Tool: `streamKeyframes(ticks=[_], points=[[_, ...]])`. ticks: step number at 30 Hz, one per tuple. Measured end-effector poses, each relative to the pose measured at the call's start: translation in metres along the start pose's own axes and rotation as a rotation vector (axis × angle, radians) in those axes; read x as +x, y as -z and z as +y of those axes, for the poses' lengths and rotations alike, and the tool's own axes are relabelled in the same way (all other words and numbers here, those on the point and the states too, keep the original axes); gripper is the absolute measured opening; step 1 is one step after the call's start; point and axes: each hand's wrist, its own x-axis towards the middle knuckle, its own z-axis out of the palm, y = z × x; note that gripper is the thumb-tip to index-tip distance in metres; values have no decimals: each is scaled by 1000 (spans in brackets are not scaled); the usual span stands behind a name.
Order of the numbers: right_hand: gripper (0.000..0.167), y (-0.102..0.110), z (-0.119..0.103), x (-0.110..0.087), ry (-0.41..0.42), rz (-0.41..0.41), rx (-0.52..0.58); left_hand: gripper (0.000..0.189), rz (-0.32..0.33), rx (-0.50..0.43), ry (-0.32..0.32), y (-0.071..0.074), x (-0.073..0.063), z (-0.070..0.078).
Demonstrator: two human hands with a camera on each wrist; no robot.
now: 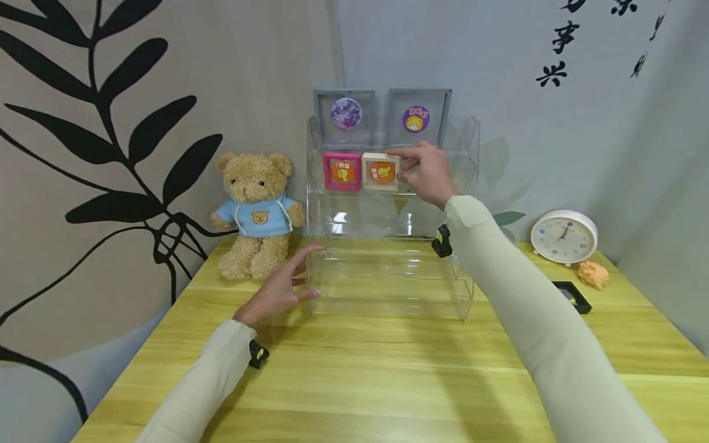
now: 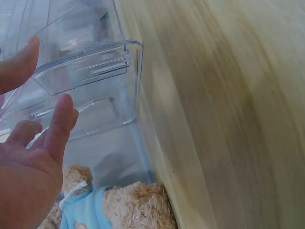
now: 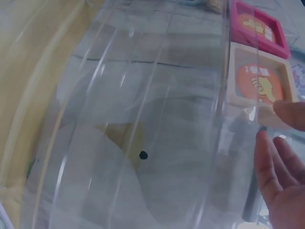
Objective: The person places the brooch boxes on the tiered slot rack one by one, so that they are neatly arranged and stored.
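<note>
In the head view, a clear tiered acrylic display rack (image 1: 388, 301) stands on the table. My right hand (image 1: 429, 175) pinches the upper right corner of a cream square frame (image 1: 365, 178) with an orange round picture, index finger along the top and thumb at the side. That frame sits on an upper tier beside a pink square frame (image 1: 327, 178). In the right wrist view, the thumb (image 3: 289, 114) overlaps the cream frame's corner. My left hand (image 1: 279, 289) is at the rack's lower left side, fingers spread; the left wrist view shows thumb and fingers apart.
Two larger clear square frames (image 1: 362, 136) (image 1: 401, 132) with round pictures stand on the top tier. Left of the rack sits a teddy bear (image 1: 257, 218) in a blue hoodie. To the right are a white clock (image 1: 564, 237), an orange crumpled lump (image 1: 592, 274) and a small black frame (image 1: 578, 300).
</note>
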Motion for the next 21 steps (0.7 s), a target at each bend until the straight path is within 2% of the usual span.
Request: streamKeyframes(ticks=[5,9,13,17,21], points=[[55,17,9,-18,88,8,-3,88,-18,-18,8,-5,-2,-3],[40,42,20,-37,117,24,-39,90,-7,-18,13,-6,-5,-4],[23,71,38,-58,111,79,-106,90,5,-6,4,-4,-5,-4],[16,94,62,-77,79,145,-148,90,2,1,-4,-2,-2,-3],[13,103,92,-93,21,130,-170,90,0,5,0,0,-1,-1]])
